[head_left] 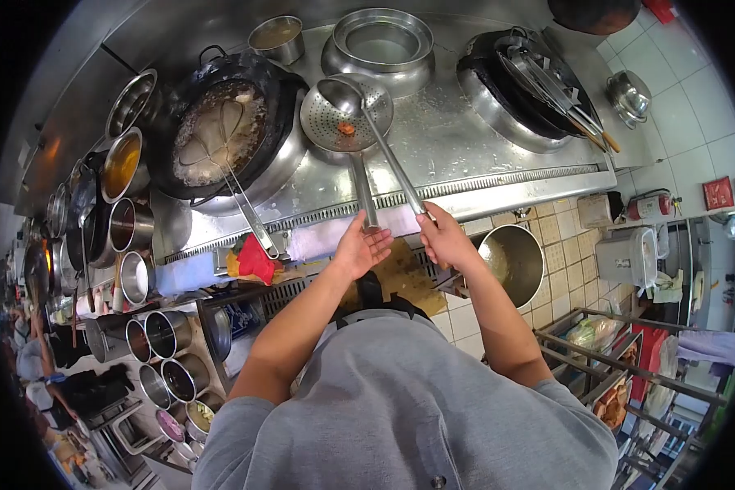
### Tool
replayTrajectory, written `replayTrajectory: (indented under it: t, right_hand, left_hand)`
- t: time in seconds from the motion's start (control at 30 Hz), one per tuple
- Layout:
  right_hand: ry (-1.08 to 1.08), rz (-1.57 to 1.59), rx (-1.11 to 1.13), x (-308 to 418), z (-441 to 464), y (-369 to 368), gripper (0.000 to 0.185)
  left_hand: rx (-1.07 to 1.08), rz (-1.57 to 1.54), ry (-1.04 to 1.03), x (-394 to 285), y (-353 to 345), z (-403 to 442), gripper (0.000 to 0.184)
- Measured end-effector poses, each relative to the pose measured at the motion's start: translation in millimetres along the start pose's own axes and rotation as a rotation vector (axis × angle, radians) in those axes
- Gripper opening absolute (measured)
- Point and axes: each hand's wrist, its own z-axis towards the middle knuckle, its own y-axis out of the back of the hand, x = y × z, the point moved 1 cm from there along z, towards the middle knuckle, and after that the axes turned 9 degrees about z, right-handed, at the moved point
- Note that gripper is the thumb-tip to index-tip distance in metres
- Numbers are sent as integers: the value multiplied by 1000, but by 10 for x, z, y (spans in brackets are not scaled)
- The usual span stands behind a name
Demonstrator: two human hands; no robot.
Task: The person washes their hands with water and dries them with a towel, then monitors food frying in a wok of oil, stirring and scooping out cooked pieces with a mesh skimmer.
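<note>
My right hand point(449, 238) is closed around the long handle of a steel ladle point(392, 159). The ladle's bowl lies over a perforated skimmer point(318, 122), on which a small orange-red piece of food point(347, 128) rests. My left hand point(363, 250) is palm up with fingers stretched out, at the end of the skimmer's handle; it does not wrap round it. To the left, a black wok point(165, 155) contains bubbling liquid point(196, 122) with pale pieces. A wire strainer point(208, 151) sits in that wok, its handle reaching over the stove's front edge.
Behind the skimmer stand a wide steel pot point(335, 61) and a smaller pot point(290, 51). A second wok point(478, 77) at right holds several utensils. A red cloth point(257, 261) lies at the front edge. Below right is a large metal pot point(510, 265), near a metal rack point(604, 367).
</note>
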Motion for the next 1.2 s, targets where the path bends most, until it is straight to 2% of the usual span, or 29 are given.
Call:
replayTrajectory:
  t: [0.07, 0.13, 0.17, 0.2, 0.3, 0.4, 0.5, 0.53, 0.6, 0.63, 0.73, 0.87, 0.93, 1.07, 1.1, 1.2]
  right_hand:
    - [-68, 136, 92, 14, 46, 55, 34]
    - [-88, 177, 100, -53, 189, 26, 31]
    - [-68, 116, 49, -75, 248, -42, 34]
    - [-45, 52, 0, -72, 297, -80, 37]
    - [-45, 34, -27, -13, 242, -66, 40]
    - [-19, 16, -25, 10, 96, 21, 43]
    - [-26, -231, -26, 104, -20, -41, 41]
    - [-28, -233, -25, -61, 69, -52, 41]
    - [481, -522, -172, -452, 316, -74, 40]
    - [344, -477, -165, -385, 271, -124, 38]
    - [284, -502, -187, -590, 404, -168, 36]
    - [294, -479, -174, -446, 323, -140, 35]
    - [162, -413, -138, -265, 258, -97, 34]
    - [313, -409, -163, -164, 136, -89, 32]
    - [387, -433, -202, -202, 140, -84, 36]
    - [433, -456, -253, -404, 233, -91, 35]
  left_hand:
    - [41, -30, 31, -68, -37, 24, 51]
    - [88, -129, -77, -174, -83, 85, 51]
    - [55, -140, -131, -224, -151, 79, 42]
    - [59, -142, -138, -242, -127, 143, 42]
    - [15, -192, -88, -236, -37, 241, 28]
    - [24, -163, -108, -237, -38, 157, 29]
    - [3, -157, -140, -230, -53, 127, 27]
    - [3, -160, -140, -226, -74, 106, 27]
    - [-21, -178, -125, -227, -127, 73, 26]
    - [-22, -180, -128, -231, -132, 72, 26]
    - [-19, -176, -128, -219, -131, 74, 26]
    - [-11, -181, -125, -236, -107, 72, 25]
    - [-8, -174, -129, -257, -135, 74, 25]
    - [-36, -171, -121, -245, -127, 61, 25]
    - [-39, -158, -126, -245, -130, 63, 25]
    - [-13, -183, -121, -243, -123, 72, 25]
